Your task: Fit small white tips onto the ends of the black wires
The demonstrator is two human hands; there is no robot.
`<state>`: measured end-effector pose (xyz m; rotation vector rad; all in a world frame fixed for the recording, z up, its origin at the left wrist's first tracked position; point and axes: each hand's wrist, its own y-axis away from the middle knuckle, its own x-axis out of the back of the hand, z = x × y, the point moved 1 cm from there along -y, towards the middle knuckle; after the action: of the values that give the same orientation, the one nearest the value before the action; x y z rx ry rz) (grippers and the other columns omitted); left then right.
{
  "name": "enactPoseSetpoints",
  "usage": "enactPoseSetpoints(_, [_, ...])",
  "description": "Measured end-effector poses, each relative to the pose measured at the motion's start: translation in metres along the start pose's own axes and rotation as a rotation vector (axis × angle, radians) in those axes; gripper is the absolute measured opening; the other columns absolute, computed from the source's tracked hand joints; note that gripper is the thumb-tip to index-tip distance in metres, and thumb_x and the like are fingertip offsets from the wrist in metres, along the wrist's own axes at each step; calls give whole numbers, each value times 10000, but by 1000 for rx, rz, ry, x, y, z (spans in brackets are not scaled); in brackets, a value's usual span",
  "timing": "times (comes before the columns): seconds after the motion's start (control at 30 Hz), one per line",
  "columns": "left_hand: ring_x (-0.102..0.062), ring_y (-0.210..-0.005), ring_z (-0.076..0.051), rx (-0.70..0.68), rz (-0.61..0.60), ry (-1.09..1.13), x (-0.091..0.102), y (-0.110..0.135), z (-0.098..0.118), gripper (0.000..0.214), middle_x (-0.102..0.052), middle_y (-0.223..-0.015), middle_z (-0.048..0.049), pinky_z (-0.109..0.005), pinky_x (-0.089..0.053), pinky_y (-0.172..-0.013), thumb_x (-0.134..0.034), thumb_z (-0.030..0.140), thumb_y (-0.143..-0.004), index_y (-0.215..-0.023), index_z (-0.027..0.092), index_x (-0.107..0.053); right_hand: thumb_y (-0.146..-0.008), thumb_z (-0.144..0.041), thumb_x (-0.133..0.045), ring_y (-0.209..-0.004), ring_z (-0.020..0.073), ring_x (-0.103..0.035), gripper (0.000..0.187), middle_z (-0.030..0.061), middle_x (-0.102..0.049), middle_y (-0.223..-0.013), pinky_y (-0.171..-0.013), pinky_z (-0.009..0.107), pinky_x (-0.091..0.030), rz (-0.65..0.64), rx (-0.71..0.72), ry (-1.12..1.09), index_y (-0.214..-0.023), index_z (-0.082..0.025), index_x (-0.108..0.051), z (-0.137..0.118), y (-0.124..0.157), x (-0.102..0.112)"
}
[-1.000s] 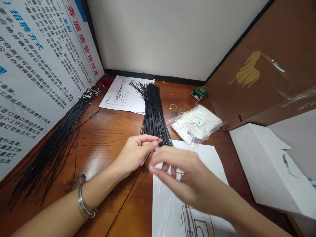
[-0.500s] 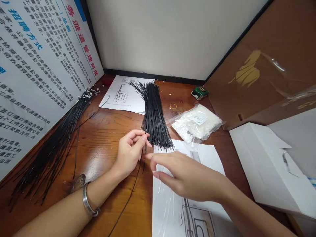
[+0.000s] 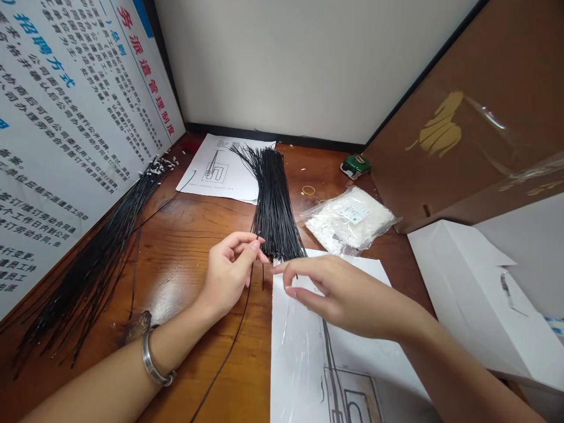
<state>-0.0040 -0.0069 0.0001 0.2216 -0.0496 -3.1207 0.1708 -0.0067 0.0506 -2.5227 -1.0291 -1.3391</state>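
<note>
Thumb and fingers of my left hand (image 3: pixel 229 273) are pinched on a thin black wire (image 3: pixel 235 341), which trails down toward the bottom edge of the view. Just to its right hovers my right hand (image 3: pixel 337 291), palm down, index finger reaching left and thumb apart from it, with nothing visible between them. Beyond both hands lies a thick bundle of black wires (image 3: pixel 275 202), its near ends partly behind my right hand. Under my right hand is a printed drawing sheet (image 3: pixel 291 358) with a glossy cover.
Another spread of black wires (image 3: pixel 94 267) with white tips lies at the left. A second drawing sheet (image 3: pixel 198 176) is at the back. On the right are a bag of small white parts (image 3: pixel 368 220), a green tape measure (image 3: pixel 356 165), a yellow rubber band (image 3: pixel 308 190) and a white box (image 3: pixel 467 294).
My right hand has moved slightly up and to the right, away from my left fingers. The left hand keeps its pinch on the wire, nearly in place.
</note>
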Motion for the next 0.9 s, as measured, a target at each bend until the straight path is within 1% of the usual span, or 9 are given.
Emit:
enactPoseSetpoints(0.07, [-384, -322, -28, 30, -27, 3, -1, 3, -1, 203, -650, -615, 4, -165, -291, -325, -610, 326, -798, -846, 129, -606, -876, -243, -507, -523, 107, -478, 158, 8, -658, -776, -516, 254, -349, 161, -26, -67, -833, -212, -656, 2, -2, -1])
enactPoseSetpoints(0.13, [-385, -319, -32, 66, -53, 15, -3, 6, -2, 225, -657, -618, 3, -166, -295, -317, -616, 343, -793, -871, 132, -604, -876, -297, -522, -454, 96, -402, 191, 1, -625, -686, -457, 255, -305, 297, -85, -153, -840, -210, -688, 5, -6, -6])
enactPoseSetpoints(0.23, [-385, -310, -37, 121, -85, 39, -7, 10, -3, 252, -655, -604, 4, -167, -288, -304, -625, 372, -780, -866, 136, -602, -857, -348, -553, -416, 95, -331, 221, -25, -517, -526, -416, 252, -263, 389, -181, -275, -861, -198, -716, 8, -12, -13])
enactPoseSetpoints(0.3, [-386, -304, -36, 149, -111, 45, -9, 12, -2, 253, -652, -597, 2, -165, -279, -300, -628, 378, -775, -840, 136, -596, -841, -357, -572, -411, 94, -309, 229, -45, -435, -464, -403, 245, -243, 409, -207, -329, -872, -187, -723, 9, -14, -17])
enactPoseSetpoints(0.4, [-390, -304, -32, 160, -130, 40, -11, 13, -1, 252, -651, -605, -2, -162, -279, -303, -628, 376, -775, -821, 132, -585, -813, -359, -605, -395, 84, -285, 225, -65, -367, -429, -384, 234, -212, 425, -215, -408, -863, -175, -725, 9, -15, -19])
enactPoseSetpoints(0.57, [-394, -309, -38, 154, -137, 32, -11, 12, 1, 257, -647, -598, 3, -166, -294, -306, -623, 385, -776, -823, 137, -577, -780, -401, -643, -356, 74, -263, 249, -73, -365, -403, -360, 227, -167, 430, -257, -533, -862, -181, -725, 8, -12, -17])
enactPoseSetpoints(0.73, [-396, -330, -37, 159, -171, -1, -10, 11, -3, 228, -647, -599, 1, -164, -301, -325, -613, 354, -786, -841, 133, -592, -762, -347, -671, -386, 70, -247, 195, -77, -349, -396, -377, 227, -184, 487, -225, -519, -807, -166, -729, 9, -13, -16])
enactPoseSetpoints(0.8, [-391, -335, -40, 160, -170, -5, -9, 11, -4, 220, -643, -584, 4, -164, -302, -330, -611, 340, -786, -860, 133, -593, -770, -350, -664, -396, 73, -252, 203, -70, -366, -407, -385, 231, -199, 493, -221, -504, -815, -164, -732, 10, -14, -15])
enactPoseSetpoints(0.9, [-387, -337, -45, 168, -165, -10, -10, 11, -3, 235, -634, -565, 12, -169, -300, -336, -619, 343, -776, -885, 136, -596, -799, -367, -635, -432, 89, -330, 221, -25, -499, -501, -407, 242, -257, 490, -198, -484, -842, -174, -734, 11, -14, -13])
